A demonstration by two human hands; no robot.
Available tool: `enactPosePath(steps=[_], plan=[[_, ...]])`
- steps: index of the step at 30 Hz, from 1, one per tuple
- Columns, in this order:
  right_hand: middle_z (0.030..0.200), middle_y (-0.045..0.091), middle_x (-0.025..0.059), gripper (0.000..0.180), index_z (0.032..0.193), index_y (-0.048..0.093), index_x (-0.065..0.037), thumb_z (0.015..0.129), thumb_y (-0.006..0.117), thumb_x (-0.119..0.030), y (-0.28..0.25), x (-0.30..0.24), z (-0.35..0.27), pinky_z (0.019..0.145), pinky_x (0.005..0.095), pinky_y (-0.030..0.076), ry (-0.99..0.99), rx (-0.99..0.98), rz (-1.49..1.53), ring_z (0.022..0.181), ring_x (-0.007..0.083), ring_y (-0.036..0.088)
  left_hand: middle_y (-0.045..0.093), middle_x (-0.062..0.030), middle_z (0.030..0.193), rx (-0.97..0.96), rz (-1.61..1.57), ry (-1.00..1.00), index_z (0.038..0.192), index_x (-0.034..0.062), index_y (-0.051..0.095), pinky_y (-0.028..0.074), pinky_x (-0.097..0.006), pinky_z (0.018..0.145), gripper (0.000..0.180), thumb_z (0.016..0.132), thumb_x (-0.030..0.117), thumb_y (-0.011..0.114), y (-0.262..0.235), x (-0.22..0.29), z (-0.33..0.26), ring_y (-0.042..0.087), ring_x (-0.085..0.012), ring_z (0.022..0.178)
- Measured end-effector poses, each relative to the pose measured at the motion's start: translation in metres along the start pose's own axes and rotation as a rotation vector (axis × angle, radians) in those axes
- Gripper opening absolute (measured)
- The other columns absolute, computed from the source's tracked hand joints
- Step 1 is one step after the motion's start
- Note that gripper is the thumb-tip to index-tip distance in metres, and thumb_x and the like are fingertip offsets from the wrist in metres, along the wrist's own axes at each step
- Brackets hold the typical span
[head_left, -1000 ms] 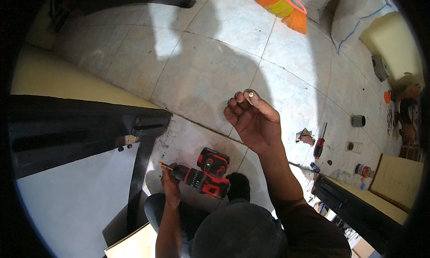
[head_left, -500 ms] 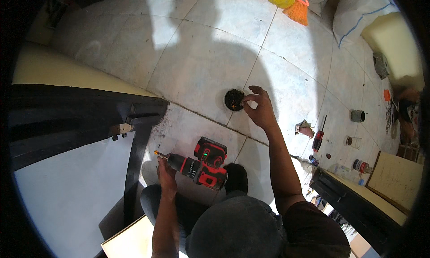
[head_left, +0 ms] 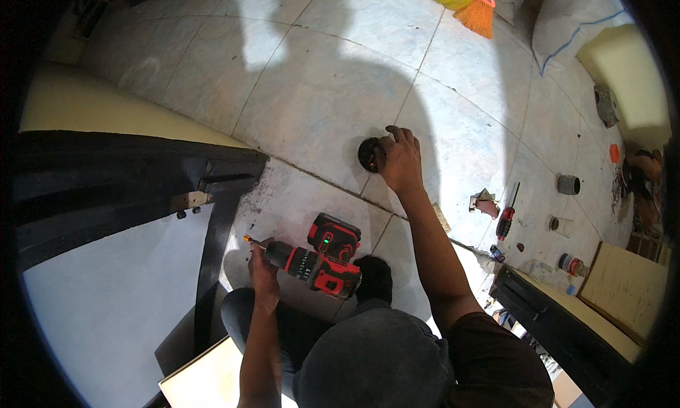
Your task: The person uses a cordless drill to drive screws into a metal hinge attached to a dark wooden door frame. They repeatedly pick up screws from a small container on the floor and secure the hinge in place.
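Right hand (head_left: 400, 161) is stretched way out over the tiled floor (head_left: 319, 103), fingers curled down onto a small round black dish (head_left: 368, 154) that sits right on a grout line; looks like it's pinching at something inside, but I can't tell if anything is actually between the fingertips. The dish is probably parked out there so small bits don't roll off across the tiles. Left hand (head_left: 262, 268) is wrapped firm around a red and black cordless drill (head_left: 315, 261), holding it low near the knee with the bit pointing left toward the dark furniture frame (head_left: 134, 188), so my guess is it's being kept ready while the other hand fetches. That frame lies across the left side of the floor, with a small metal bracket (head_left: 188, 199) fixed on its rail and a white panel (head_left: 99, 302) underneath. Further out on the right side of the floor there's a red-handled screwdriver (head_left: 506, 220), some crumpled scrap (head_left: 484, 204), a grey cup-like can (head_left: 568, 185) and a few small bottles, all well apart from the dish. Another dark board (head_left: 559, 323) lies at the lower right, and a broom with orange and yellow bristles (head_left: 464, 1) sits at the far edge. Nothing blocks the reach to the dish; the frame's leg (head_left: 212, 259) is just beside the drill hand though.
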State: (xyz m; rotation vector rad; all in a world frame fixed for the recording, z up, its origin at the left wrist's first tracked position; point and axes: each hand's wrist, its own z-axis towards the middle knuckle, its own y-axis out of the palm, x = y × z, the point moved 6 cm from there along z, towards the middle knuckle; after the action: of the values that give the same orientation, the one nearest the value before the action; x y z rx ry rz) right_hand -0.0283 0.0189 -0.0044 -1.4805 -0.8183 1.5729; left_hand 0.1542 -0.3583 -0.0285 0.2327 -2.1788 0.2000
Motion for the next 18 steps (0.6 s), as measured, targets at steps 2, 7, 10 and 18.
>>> enactPosePath(steps=[2,7,10,18], plan=[[0.130,0.060,0.0169,0.020,0.098,0.075,-0.007,0.081,0.067,-0.014,-0.001,-0.002,0.001,0.106,0.0461,0.041,-0.005,0.042,0.014,0.124,0.0355,0.052,0.063,-0.0129,0.119,0.010,-0.023,-0.002,0.128,-0.0012,0.059,0.045,-0.041,0.101,0.067,0.104,0.058,0.037,-0.002,-0.001,0.000,0.060,-0.0250,0.112],[0.129,0.061,0.0157,0.017,0.096,0.075,-0.008,0.081,0.067,-0.013,0.002,-0.005,0.002,0.105,0.0457,0.041,-0.061,-0.011,0.012,0.124,0.0347,0.052,0.064,-0.0119,0.117,0.015,-0.021,-0.015,0.128,-0.0013,0.059,0.046,-0.040,0.099,0.067,0.104,0.057,0.037,-0.002,-0.004,0.001,0.060,-0.0246,0.111],[0.129,0.061,0.0151,0.016,0.094,0.074,-0.008,0.081,0.066,-0.011,0.006,-0.003,0.002,0.106,0.0457,0.041,-0.063,-0.045,0.015,0.124,0.0349,0.052,0.064,-0.0105,0.115,0.027,-0.074,-0.021,0.127,-0.0005,0.059,0.046,-0.040,0.098,0.066,0.104,0.057,0.037,-0.004,-0.008,0.003,0.061,-0.0236,0.109],[0.132,0.059,0.0146,0.021,0.099,0.072,-0.007,0.080,0.066,-0.011,0.014,0.001,0.002,0.106,0.0477,0.039,-0.031,-0.077,0.062,0.125,0.0361,0.050,0.064,-0.0091,0.119,0.044,0.062,-0.069,0.126,0.0027,0.061,0.044,-0.038,0.097,0.066,0.103,0.060,0.038,-0.007,-0.010,0.005,0.059,-0.0215,0.111]])
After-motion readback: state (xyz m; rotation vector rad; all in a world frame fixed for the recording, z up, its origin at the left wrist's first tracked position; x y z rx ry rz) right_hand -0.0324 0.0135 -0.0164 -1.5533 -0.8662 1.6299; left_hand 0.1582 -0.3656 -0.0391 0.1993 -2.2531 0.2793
